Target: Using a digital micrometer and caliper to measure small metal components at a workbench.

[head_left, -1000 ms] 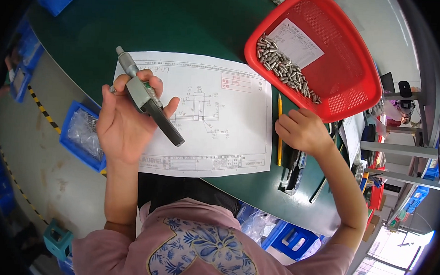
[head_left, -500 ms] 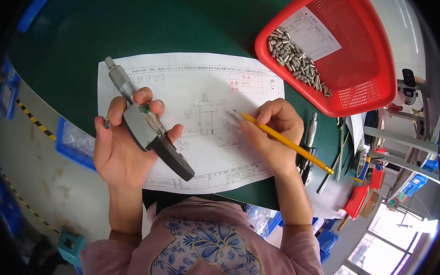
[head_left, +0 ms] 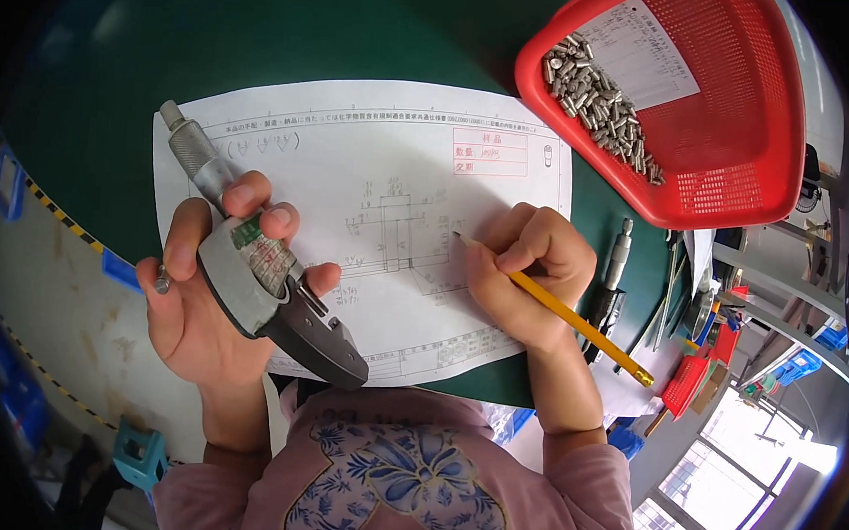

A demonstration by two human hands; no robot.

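My left hand is closed around a micrometer, its ridged thimble pointing up and to the left and its dark end toward my body. A small metal pin is pinched between fingers of the same hand. In my right hand is a yellow pencil, gripped for writing. Its point is at the right part of a printed technical drawing, beside the dimension lines; whether it touches the paper I cannot tell. The right hand rests over the sheet, and the left hand with the micrometer covers part of its left side.
A red plastic basket at the upper right holds many metal pins and a paper slip. Another micrometer lies right of my right hand, near several thin rods. The tabletop is green.
My right hand has curled in more, and the pencil point sits slightly lower on the drawing. The left hand, with micrometer and pin, has shifted left and a little toward me.
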